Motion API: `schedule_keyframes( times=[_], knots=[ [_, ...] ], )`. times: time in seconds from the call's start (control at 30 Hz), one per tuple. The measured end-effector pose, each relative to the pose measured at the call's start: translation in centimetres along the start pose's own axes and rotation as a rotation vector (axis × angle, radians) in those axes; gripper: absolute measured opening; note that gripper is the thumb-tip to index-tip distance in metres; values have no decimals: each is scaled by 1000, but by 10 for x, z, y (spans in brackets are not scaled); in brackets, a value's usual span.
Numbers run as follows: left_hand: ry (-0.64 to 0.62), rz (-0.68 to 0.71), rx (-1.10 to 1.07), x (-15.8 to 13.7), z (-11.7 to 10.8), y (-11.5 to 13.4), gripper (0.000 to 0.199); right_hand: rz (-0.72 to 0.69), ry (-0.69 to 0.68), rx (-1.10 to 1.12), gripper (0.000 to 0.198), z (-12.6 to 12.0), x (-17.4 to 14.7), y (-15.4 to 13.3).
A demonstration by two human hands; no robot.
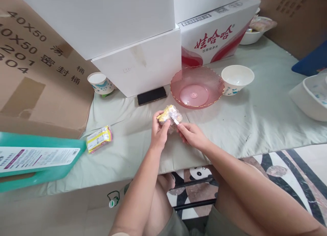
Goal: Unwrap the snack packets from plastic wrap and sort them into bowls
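Just in front of the pink bowl, my left hand [159, 132] is closed around a packet [166, 115] in shiny clear and yellow plastic wrap. Its thumb presses on the near side. My right hand [190, 134] pinches a small silvery knife-like blade [175, 119], whose tip lies against the wrapper. What is inside the wrapping I cannot make out. A yellow and pink wrapped packet [99, 139] lies apart on the cloth to the left. The pink fluted bowl [196, 94] with a gold rim has nothing in it.
A black phone [152, 95] lies before the white boxes [138, 64]. A white paper bowl [236, 80] stands right of the pink bowl, a paper cup [99, 82] at left. A green jug [43, 161] and cardboard box [43, 65] flank the left; a white container [310, 98] stands at right.
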State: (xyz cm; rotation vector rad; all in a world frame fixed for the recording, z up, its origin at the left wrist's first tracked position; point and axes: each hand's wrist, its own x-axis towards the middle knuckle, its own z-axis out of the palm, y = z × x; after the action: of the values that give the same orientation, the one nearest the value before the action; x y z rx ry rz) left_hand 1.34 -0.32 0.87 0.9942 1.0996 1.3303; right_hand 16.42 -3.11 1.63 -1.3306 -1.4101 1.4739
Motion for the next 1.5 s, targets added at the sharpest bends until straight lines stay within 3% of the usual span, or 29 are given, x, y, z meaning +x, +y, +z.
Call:
schedule_keyframes(
  times=[0.17, 0.23, 0.4, 0.5, 0.6, 0.7, 0.8, 0.87, 0.93, 1.07, 1.27, 1.33, 1.43, 1.5],
  knots=[
    [283, -36, -246, 18, -24, 25, 42, 21, -21, -196, 40, -1, -5, -4],
    [322, -52, -290, 20, -34, 29, 41, 0, 23, -261, 41, -5, -7, -3],
    [304, 38, -135, 9, -35, 21, 47, -122, 305, -618, 36, -25, -7, 7],
    [229, 41, 5, -3, -25, 13, 51, -139, 369, -821, 53, -36, -5, 15],
    [115, 25, 143, -14, -17, 9, 45, -214, 457, -919, 47, -40, -4, 18],
    [-20, 67, 373, -19, -14, 8, 34, -384, 476, -786, 36, -34, -5, 17],
    [-57, 212, 599, -18, -15, 10, 22, -507, 300, -567, 43, -20, -3, 12],
    [-56, 279, 664, -16, -18, 11, 14, -512, 203, -522, 45, -12, -1, 10],
    [-64, 278, 652, -13, -21, 11, 8, -476, 168, -509, 34, -7, 1, 8],
    [-52, 243, 619, -7, -29, 10, 9, -441, 200, -475, 12, -8, 4, 8],
    [118, 297, 713, 5, -45, 11, 15, -481, 349, -502, 19, -24, 1, 14],
    [42, 348, 753, 4, -47, 12, 18, -481, 413, -537, 25, -29, 0, 16],
    [-190, 394, 854, -4, -41, 11, 33, -503, 456, -584, 26, -34, -1, 19],
    [-220, 380, 880, -8, -37, 11, 31, -522, 460, -614, 24, -34, -3, 18]
  ],
)
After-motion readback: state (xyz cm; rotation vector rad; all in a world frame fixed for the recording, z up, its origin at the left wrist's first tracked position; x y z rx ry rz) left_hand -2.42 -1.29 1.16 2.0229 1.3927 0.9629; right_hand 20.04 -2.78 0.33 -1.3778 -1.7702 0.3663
